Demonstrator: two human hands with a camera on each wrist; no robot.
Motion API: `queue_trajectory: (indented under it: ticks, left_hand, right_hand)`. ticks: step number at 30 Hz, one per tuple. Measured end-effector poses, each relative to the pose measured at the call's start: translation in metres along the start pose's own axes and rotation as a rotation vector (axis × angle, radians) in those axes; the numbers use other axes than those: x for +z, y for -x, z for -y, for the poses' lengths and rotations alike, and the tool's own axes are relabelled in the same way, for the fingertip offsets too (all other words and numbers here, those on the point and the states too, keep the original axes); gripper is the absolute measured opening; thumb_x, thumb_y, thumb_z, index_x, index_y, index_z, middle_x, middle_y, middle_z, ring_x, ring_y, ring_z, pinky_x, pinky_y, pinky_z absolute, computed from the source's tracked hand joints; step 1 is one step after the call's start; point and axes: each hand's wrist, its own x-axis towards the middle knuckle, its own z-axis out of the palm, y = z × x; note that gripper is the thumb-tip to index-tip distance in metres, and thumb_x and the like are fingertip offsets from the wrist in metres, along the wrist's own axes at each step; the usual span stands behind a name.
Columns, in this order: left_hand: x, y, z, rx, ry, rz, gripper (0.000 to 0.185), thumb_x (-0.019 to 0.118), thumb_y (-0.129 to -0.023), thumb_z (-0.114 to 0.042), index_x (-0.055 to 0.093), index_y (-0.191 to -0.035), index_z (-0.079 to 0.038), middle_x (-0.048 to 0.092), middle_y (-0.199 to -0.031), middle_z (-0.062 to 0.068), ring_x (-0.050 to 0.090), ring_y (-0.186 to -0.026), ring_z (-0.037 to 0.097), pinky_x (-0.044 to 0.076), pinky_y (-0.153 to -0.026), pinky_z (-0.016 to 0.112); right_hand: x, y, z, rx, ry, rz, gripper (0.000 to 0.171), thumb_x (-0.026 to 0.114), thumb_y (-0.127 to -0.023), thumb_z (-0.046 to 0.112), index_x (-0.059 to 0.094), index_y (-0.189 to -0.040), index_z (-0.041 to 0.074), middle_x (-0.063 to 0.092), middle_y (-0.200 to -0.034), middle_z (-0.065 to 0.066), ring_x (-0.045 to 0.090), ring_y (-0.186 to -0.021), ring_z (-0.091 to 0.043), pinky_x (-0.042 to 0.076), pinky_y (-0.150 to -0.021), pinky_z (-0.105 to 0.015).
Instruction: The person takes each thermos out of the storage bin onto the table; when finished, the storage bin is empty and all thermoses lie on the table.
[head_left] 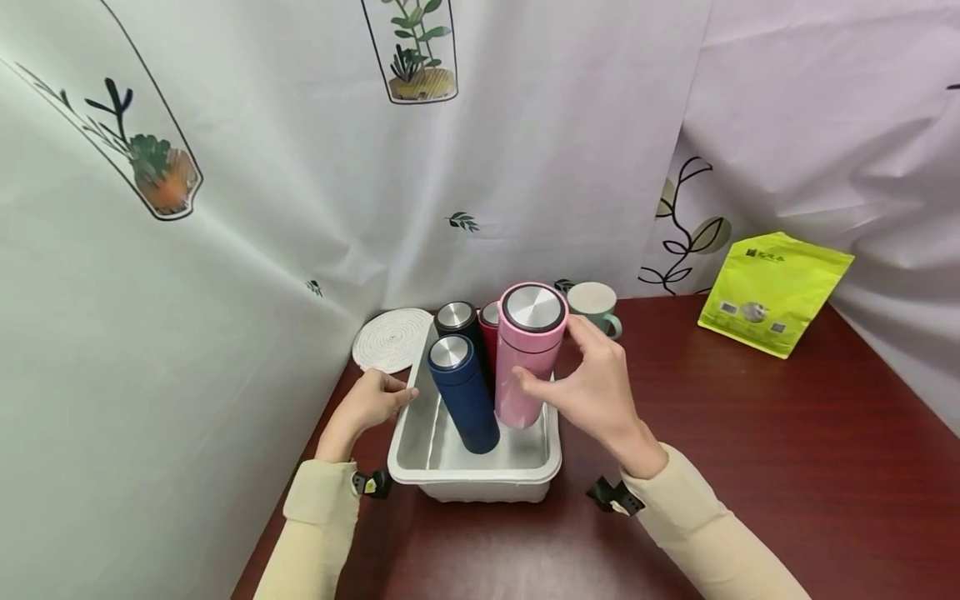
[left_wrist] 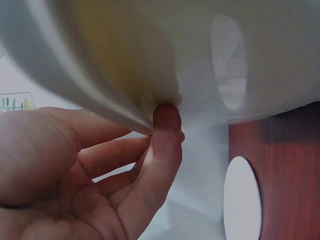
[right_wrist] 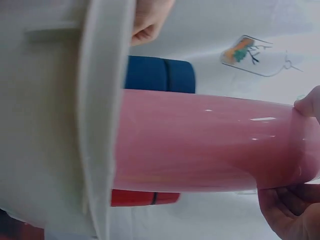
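My right hand [head_left: 600,387] grips a pink thermos flask [head_left: 528,367] near its steel-topped lid, thumb in front and fingers behind. In the right wrist view the pink flask [right_wrist: 200,142] rises past the basin's rim, its lower end hidden by the wall. My left hand [head_left: 372,404] pinches the left rim of the white plastic basin [head_left: 480,477]; the left wrist view shows thumb and fingers on either side of that rim [left_wrist: 115,112]. Inside the basin a blue flask [head_left: 467,400] leans left, with a black flask [head_left: 457,316] and a partly hidden red flask [head_left: 489,329] behind.
A round white woven mat [head_left: 392,340] lies behind the basin's left side. A green mug [head_left: 596,307] stands at the back right of the basin. Farther right, a lime-green pouch [head_left: 776,292] stands against the curtain on the dark red table [head_left: 750,450].
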Motion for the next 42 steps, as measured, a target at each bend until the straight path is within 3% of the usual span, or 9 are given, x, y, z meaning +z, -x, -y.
queue_trajectory:
  ticks: [7,11,16,26,33,42]
  left_hand:
    - [-0.001,-0.002,-0.002,0.011,-0.022,-0.006,0.027,0.063,-0.085,-0.02,0.068,-0.097,0.004,0.065,-0.075,0.013,0.056,-0.058,0.016,0.047,-0.057,0.032]
    - [-0.001,-0.002,-0.002,0.01,-0.018,-0.004,0.026,0.063,-0.085,-0.019,0.068,-0.097,0.004,0.066,-0.079,0.015,0.057,-0.058,0.014,0.049,-0.061,0.036]
    - [-0.002,-0.001,-0.003,0.01,-0.012,-0.005,0.026,0.063,-0.085,-0.018,0.068,-0.098,0.004,0.066,-0.079,0.013,0.058,-0.059,0.015,0.049,-0.058,0.032]
    - [-0.002,0.0,-0.001,0.011,-0.005,-0.001,0.026,0.062,-0.086,-0.017,0.067,-0.099,0.005,0.066,-0.083,0.016,0.06,-0.061,0.016,0.05,-0.057,0.031]
    - [-0.001,0.001,0.001,0.011,0.007,0.004,0.026,0.062,-0.086,-0.016,0.067,-0.099,0.005,0.066,-0.083,0.017,0.061,-0.061,0.016,0.051,-0.061,0.036]
    - [0.0,0.001,0.001,0.004,-0.003,0.002,0.028,0.062,-0.086,-0.019,0.067,-0.101,0.005,0.066,-0.086,0.018,0.061,-0.062,0.017,0.05,-0.059,0.033]
  right_hand:
    - [-0.019,-0.01,0.025,-0.014,-0.105,-0.03,0.054,0.083,-0.06,0.013,0.061,-0.109,0.007,0.063,-0.1,0.002,0.056,-0.093,-0.01,0.047,-0.077,-0.022]
    - [-0.03,-0.014,0.044,-0.037,-0.13,-0.06,0.049,0.082,-0.058,0.005,0.061,-0.103,-0.001,0.063,-0.095,-0.005,0.058,-0.087,-0.013,0.047,-0.072,-0.02]
    - [-0.038,-0.016,0.051,-0.03,-0.132,-0.071,0.051,0.082,-0.057,0.002,0.06,-0.102,-0.004,0.062,-0.094,-0.007,0.058,-0.082,-0.014,0.047,-0.066,-0.019]
    - [-0.052,-0.016,0.052,-0.022,-0.103,-0.086,0.049,0.08,-0.058,-0.001,0.06,-0.102,-0.005,0.061,-0.093,-0.007,0.054,-0.076,-0.014,0.047,-0.062,-0.019]
    - [-0.06,-0.016,0.048,-0.019,-0.042,-0.115,0.05,0.08,-0.057,0.0,0.06,-0.102,-0.006,0.062,-0.094,-0.011,0.056,-0.085,-0.017,0.043,-0.075,-0.019]
    - [-0.063,-0.01,0.019,-0.013,0.011,-0.156,0.05,0.082,-0.055,0.006,0.063,-0.101,0.001,0.062,-0.091,-0.005,0.055,-0.085,-0.015,0.041,-0.077,-0.019]
